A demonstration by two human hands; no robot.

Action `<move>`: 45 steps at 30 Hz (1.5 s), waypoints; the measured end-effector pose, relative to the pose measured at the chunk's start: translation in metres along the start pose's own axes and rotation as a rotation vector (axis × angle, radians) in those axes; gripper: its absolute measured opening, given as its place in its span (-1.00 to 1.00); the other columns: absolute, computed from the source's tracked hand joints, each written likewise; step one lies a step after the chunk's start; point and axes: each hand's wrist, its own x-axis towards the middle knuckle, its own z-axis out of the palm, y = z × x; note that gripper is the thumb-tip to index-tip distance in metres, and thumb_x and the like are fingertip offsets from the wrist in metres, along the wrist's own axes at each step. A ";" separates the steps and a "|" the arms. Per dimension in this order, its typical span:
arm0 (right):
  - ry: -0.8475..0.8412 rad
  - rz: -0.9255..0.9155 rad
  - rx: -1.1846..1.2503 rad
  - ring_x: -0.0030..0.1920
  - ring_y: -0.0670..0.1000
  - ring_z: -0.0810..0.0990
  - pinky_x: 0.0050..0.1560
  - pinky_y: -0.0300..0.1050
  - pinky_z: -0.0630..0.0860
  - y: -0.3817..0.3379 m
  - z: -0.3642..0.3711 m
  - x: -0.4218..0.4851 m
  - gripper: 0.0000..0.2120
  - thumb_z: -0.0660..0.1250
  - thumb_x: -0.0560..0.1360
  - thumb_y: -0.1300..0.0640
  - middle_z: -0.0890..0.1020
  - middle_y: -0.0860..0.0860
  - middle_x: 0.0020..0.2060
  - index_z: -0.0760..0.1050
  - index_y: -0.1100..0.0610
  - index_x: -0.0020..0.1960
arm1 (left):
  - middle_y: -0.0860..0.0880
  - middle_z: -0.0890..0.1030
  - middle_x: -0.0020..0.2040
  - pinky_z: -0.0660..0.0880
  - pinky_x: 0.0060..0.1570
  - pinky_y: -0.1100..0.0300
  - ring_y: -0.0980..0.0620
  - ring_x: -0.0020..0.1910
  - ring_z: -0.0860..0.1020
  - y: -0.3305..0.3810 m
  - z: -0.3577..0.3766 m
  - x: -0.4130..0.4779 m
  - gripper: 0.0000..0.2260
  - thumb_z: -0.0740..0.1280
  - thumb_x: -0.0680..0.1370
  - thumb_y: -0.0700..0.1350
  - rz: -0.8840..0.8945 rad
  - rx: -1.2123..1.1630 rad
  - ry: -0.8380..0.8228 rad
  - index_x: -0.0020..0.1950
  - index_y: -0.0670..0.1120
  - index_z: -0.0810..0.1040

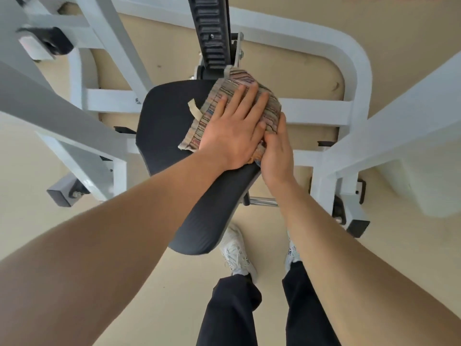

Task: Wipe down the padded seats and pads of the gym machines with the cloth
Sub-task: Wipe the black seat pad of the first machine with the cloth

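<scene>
A black padded seat (pixel 169 126) of a white gym machine fills the middle of the head view. A striped multicoloured cloth (pixel 219 96) with a beige loop tag lies on the seat's far right part. My left hand (pixel 232 131) presses flat on the cloth with its fingers spread. My right hand (pixel 275 151) grips the cloth's right edge at the side of the seat, fingers curled into the fabric. The near end of the seat (pixel 204 226) is bare.
White steel frame tubes (pixel 349 78) ring the seat on all sides. A black toothed adjustment rail (pixel 212 33) rises behind the seat. A chrome bar (pixel 264 202) shows under the seat's right side. My white shoes (pixel 237 253) stand on beige floor below.
</scene>
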 end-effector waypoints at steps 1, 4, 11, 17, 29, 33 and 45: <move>0.018 -0.006 0.003 0.48 -0.09 0.38 0.52 0.07 0.30 0.005 0.005 -0.016 -0.43 0.07 0.60 0.05 0.39 -0.03 0.51 0.16 0.01 0.60 | -0.01 -0.14 0.66 -0.15 0.58 -0.05 -0.03 0.63 -0.16 0.002 0.003 -0.016 -0.47 -0.13 0.70 0.09 0.004 -0.001 -0.008 0.65 0.01 -0.15; 0.048 0.005 0.004 0.53 -0.08 0.30 0.54 0.04 0.27 0.010 0.011 -0.051 -0.38 0.07 0.60 -0.02 0.28 0.02 0.56 0.05 0.06 0.62 | 0.02 -0.14 0.66 -0.16 0.59 -0.04 -0.01 0.63 -0.17 0.001 0.005 -0.041 -0.47 -0.09 0.69 0.08 0.026 -0.009 -0.042 0.65 0.04 -0.14; -0.005 0.070 -0.092 0.32 0.04 0.53 0.41 0.12 0.41 -0.009 -0.011 0.026 -0.44 0.01 0.59 -0.17 0.58 0.05 0.32 0.40 0.06 0.47 | 0.04 0.00 0.65 -0.10 0.58 -0.01 0.01 0.63 -0.05 -0.006 -0.009 0.013 -0.45 0.03 0.64 0.14 0.073 -0.027 -0.034 0.63 0.07 0.04; 0.057 -0.008 -0.102 0.37 0.02 0.49 0.44 0.08 0.38 0.002 0.002 0.021 -0.52 -0.02 0.69 -0.07 0.51 0.06 0.39 0.29 0.10 0.52 | 0.01 -0.13 0.66 -0.14 0.59 -0.03 0.01 0.63 -0.15 -0.005 -0.003 0.006 -0.45 -0.12 0.69 0.13 0.067 0.013 -0.028 0.65 0.01 -0.12; 0.262 0.013 -0.007 0.23 0.01 0.55 0.37 0.13 0.44 0.010 0.020 -0.002 -0.60 0.04 0.60 -0.04 0.57 0.02 0.22 0.41 0.05 0.36 | 0.02 -0.15 0.66 -0.11 0.59 -0.04 0.03 0.63 -0.15 -0.008 0.005 -0.021 -0.45 -0.16 0.69 0.13 0.070 -0.008 -0.035 0.65 -0.02 -0.15; 0.278 0.002 0.092 0.29 0.01 0.54 0.40 0.13 0.43 0.013 0.028 -0.018 -0.56 0.05 0.60 0.02 0.56 0.05 0.29 0.34 0.07 0.44 | 0.00 -0.15 0.66 -0.12 0.59 -0.04 0.01 0.63 -0.14 -0.005 0.007 -0.025 -0.45 -0.15 0.69 0.13 0.055 -0.027 -0.018 0.65 -0.01 -0.14; 0.195 -0.117 0.126 0.55 0.04 0.27 0.54 0.14 0.27 0.034 0.058 -0.083 -0.33 0.07 0.62 0.00 0.20 0.11 0.57 -0.12 0.12 0.64 | 0.10 -0.16 0.65 -0.15 0.59 -0.04 0.04 0.63 -0.17 -0.027 0.018 -0.103 -0.49 -0.20 0.69 0.16 0.086 0.053 -0.063 0.64 0.12 -0.20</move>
